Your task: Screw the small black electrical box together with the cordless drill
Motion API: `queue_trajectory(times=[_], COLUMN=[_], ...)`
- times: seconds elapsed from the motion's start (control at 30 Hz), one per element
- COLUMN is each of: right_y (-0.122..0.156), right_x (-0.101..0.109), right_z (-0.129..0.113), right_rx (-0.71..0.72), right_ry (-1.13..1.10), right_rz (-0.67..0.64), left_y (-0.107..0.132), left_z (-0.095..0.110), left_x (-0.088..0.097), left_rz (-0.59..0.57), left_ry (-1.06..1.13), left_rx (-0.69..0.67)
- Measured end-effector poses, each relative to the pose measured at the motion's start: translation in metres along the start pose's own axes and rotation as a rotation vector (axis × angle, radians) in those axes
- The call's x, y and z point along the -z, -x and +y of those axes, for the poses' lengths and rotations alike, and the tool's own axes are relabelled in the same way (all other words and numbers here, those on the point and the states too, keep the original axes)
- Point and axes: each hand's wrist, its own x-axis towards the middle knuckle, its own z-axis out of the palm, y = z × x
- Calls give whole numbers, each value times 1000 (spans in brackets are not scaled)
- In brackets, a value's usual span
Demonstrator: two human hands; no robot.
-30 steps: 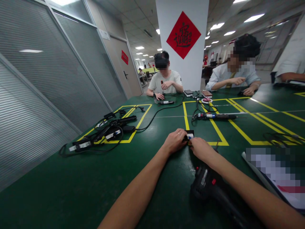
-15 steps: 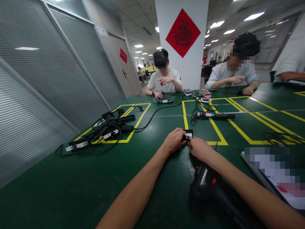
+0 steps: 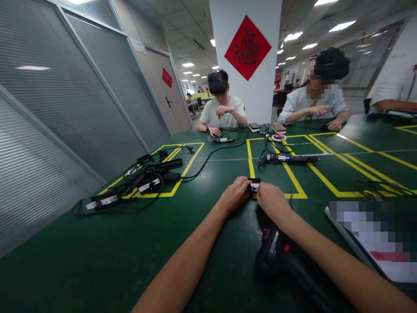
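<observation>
My left hand (image 3: 236, 194) rests on the green table with its fingers closed on the side of a small black block (image 3: 255, 180) with a white and blue face. From the other side my right hand (image 3: 273, 203) is closed in a pinch against the block's right end. Whether it grips the block or some smaller piece, the fingers hide. Partly under my right forearm lies a black pistol-shaped tool (image 3: 272, 252) with red buttons. Its thin tip shows just above my right wrist.
Black devices with cables (image 3: 146, 178) lie in a yellow-taped area at left. A slim wired tool (image 3: 289, 159) lies beyond my hands. A tablet-like object (image 3: 361, 243) is at right. Two people (image 3: 223, 106) (image 3: 317, 104) with headsets work across the table.
The view has shifted slightly. My right hand covers a little more of the white face. Across the table, one person's raised hand has come in over a red-handled screwdriver.
</observation>
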Motion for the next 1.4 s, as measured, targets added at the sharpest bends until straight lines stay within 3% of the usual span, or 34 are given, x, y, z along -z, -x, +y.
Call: queue_trajectory(times=[0.13,0.3,0.87,1.13,1.4], right_y=[-1,-3,-5,-3,-4], right_x=[4,-4,-10,-11,-10], right_z=[-7,-4,0,0,1], right_rx=[132,200,265,270,260], right_ry=[-43,-76,-93,-81,-73], right_rz=[142,184,224,233,220], left_y=[0,0,3,4,6], left_z=[-3,-4,-11,-12,-10], left_x=[-2,-3,-4,-9,-1], left_rz=[17,-1,11,22,16], left_ry=[-6,5,7,-35,6], left_rx=[-15,-11,-61,-15,-40])
